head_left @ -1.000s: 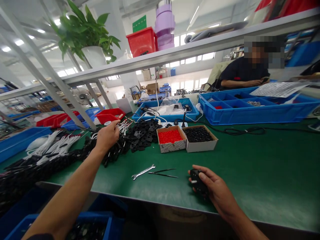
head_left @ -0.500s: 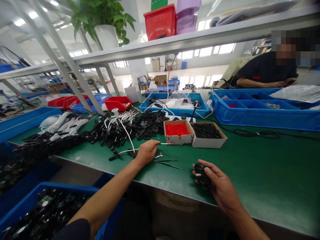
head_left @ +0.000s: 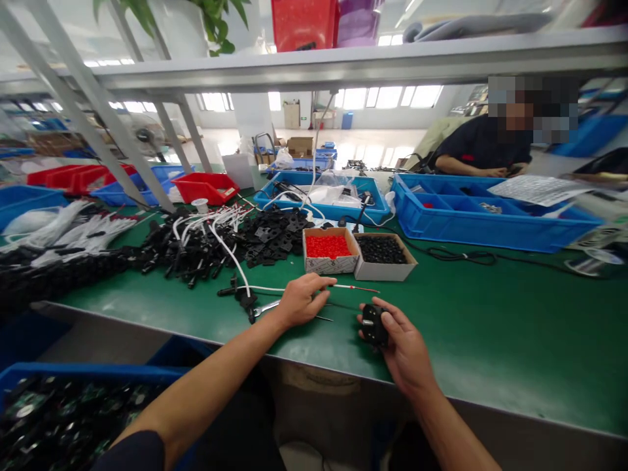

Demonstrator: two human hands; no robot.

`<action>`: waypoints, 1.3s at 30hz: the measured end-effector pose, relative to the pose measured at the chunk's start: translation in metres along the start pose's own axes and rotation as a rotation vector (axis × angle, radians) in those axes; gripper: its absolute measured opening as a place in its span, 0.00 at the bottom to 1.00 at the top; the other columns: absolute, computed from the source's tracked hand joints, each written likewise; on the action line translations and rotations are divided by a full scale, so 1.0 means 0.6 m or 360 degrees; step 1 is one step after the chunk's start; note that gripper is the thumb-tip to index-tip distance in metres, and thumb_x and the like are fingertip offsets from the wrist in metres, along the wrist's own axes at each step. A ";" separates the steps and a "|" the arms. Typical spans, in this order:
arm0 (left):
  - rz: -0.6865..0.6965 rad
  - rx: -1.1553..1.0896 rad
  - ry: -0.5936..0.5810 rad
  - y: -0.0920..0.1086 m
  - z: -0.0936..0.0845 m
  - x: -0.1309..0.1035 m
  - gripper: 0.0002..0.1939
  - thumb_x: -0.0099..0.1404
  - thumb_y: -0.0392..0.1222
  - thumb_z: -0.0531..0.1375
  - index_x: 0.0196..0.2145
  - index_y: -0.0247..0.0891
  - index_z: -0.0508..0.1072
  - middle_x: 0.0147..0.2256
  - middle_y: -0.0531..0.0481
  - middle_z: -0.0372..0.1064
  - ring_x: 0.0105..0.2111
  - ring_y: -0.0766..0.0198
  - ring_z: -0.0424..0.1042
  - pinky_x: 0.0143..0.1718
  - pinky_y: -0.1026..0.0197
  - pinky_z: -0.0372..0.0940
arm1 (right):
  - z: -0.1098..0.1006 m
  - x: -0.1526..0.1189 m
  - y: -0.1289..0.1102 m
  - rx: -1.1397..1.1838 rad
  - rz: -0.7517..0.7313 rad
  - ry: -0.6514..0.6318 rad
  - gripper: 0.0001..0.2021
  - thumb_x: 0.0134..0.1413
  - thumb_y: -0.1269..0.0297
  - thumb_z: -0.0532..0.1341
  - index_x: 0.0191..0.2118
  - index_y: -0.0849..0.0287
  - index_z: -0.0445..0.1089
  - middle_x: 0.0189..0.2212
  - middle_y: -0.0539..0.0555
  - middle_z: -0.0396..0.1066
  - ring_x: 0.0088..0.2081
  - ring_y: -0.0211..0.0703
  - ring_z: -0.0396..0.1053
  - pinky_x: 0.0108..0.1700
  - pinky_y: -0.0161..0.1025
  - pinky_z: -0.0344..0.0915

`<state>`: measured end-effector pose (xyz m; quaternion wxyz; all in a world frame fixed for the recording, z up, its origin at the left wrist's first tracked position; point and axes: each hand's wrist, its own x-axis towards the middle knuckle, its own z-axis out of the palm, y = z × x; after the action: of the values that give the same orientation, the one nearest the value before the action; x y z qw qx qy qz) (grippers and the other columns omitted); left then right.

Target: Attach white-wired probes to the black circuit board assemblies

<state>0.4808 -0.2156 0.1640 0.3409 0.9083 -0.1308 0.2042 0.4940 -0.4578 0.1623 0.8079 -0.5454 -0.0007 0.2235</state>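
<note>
Head view: at 5 o'clock, pinching blocky black plastic part (head_left: 375, 325) between thumb and fingers of right hand (head_left: 406, 347), presumably keeping its face visible. At 6, holding left hand (head_left: 300, 302) over thin white red-tipped cable (head_left: 262, 288), perhaps for steadying; cannot tell whether pinched.

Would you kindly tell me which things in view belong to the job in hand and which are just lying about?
Seemingly in the job:
black plug-like part, in the right hand
white cable, in the left hand

Apparently just lying about:
potted plant, on the shelf
purple container, same shelf
spool, far right
</note>
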 end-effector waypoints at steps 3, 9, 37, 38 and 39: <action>-0.0115 -0.0061 0.0089 0.005 0.007 -0.005 0.16 0.68 0.46 0.57 0.51 0.43 0.74 0.34 0.49 0.70 0.34 0.66 0.69 0.38 0.63 0.62 | 0.003 0.003 0.002 0.0075 -0.0060 0.0029 0.40 0.46 0.46 0.70 0.60 0.60 0.57 0.54 0.63 0.61 0.45 0.46 0.69 0.39 0.40 0.73; -0.0128 -0.0230 0.0227 0.000 0.011 -0.023 0.10 0.68 0.44 0.58 0.42 0.39 0.76 0.32 0.50 0.70 0.32 0.68 0.68 0.35 0.65 0.61 | 0.003 0.010 0.005 0.0124 -0.0105 0.0068 0.38 0.49 0.45 0.68 0.59 0.59 0.56 0.53 0.61 0.62 0.46 0.45 0.69 0.38 0.38 0.73; -0.0108 -0.0140 0.0104 0.006 0.011 -0.026 0.08 0.68 0.43 0.58 0.38 0.38 0.75 0.31 0.50 0.70 0.31 0.67 0.68 0.34 0.65 0.60 | 0.005 0.013 0.005 0.0088 -0.0102 0.0048 0.37 0.49 0.45 0.68 0.59 0.60 0.57 0.51 0.60 0.64 0.44 0.43 0.69 0.37 0.37 0.72; -0.0106 -0.0136 0.0089 0.005 0.012 -0.027 0.09 0.68 0.43 0.57 0.38 0.38 0.75 0.31 0.50 0.70 0.31 0.67 0.68 0.34 0.64 0.60 | 0.005 0.014 0.005 0.0086 -0.0097 0.0050 0.38 0.49 0.45 0.68 0.59 0.59 0.57 0.51 0.60 0.64 0.44 0.43 0.69 0.37 0.37 0.72; -0.0104 -0.0132 0.0079 0.005 0.012 -0.027 0.09 0.68 0.43 0.57 0.38 0.38 0.75 0.31 0.50 0.70 0.32 0.67 0.69 0.34 0.64 0.60 | 0.005 0.014 0.005 0.0082 -0.0094 0.0050 0.38 0.49 0.45 0.68 0.59 0.60 0.57 0.51 0.60 0.64 0.44 0.43 0.69 0.38 0.37 0.72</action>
<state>0.4673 -0.2210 0.1536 0.3879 0.8918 -0.1010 0.2099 0.4996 -0.4510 0.1591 0.8278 -0.5275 0.0016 0.1908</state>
